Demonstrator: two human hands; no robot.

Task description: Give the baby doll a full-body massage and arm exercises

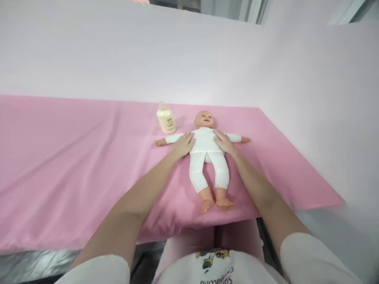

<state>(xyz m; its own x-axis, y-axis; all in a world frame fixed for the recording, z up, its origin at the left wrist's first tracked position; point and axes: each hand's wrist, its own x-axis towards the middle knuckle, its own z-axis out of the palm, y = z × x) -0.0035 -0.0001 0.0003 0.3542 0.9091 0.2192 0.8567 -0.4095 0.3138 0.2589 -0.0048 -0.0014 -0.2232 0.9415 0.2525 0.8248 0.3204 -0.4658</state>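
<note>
Pink sheeting covers the table, with pale backdrop behind. From the head view — the only 1 — a baby doll in white clothes lies face-up near the sheet's front edge, arms spread. The left hand and right hand rest flat and open on its chest sides, gripping nothing. It looks light, soft-bodied, floppy-limbed — best held round the torso. 1 cream bottle stands beside its head.

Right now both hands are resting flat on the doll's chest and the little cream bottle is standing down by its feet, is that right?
Not quite. The head view shows the left hand and right hand on the doll, but the cream bottle stands up beside the doll's head, not by its feet.
</note>
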